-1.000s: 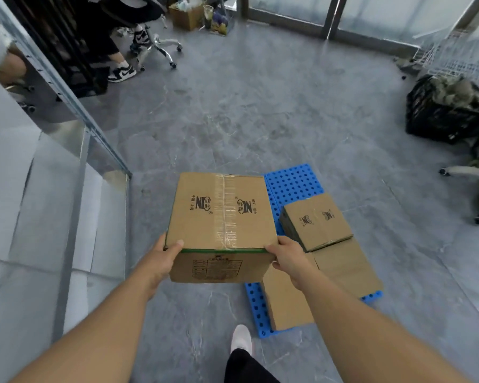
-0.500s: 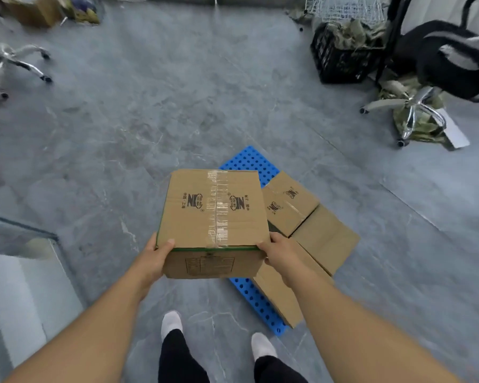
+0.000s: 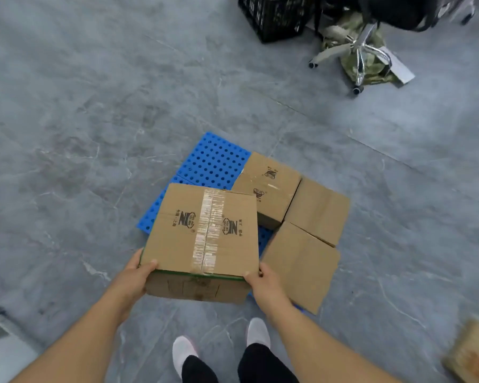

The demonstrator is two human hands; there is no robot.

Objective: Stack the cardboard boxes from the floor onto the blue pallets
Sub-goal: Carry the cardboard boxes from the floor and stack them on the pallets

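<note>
I hold a taped cardboard box (image 3: 205,233) in both hands above the near left part of the blue pallets (image 3: 213,161). My left hand (image 3: 134,275) grips its near left corner and my right hand (image 3: 263,280) grips its near right corner. Three cardboard boxes lie on the pallets to the right: a printed one (image 3: 268,183) at the back, a plain one (image 3: 318,211) beside it and a plain one (image 3: 302,264) nearest me. The carried box hides much of the pallets.
Another cardboard box (image 3: 473,352) lies on the grey floor at the lower right. A black crate (image 3: 271,17) and an office chair base (image 3: 357,48) over a camouflage bag stand at the back right. My two white shoes (image 3: 219,346) are just short of the pallets.
The view has swung right and tilted down, bringing the pallets closer. The box in my hands now hangs lower, over the pallets' near left part. A floor box has appeared at lower right.
</note>
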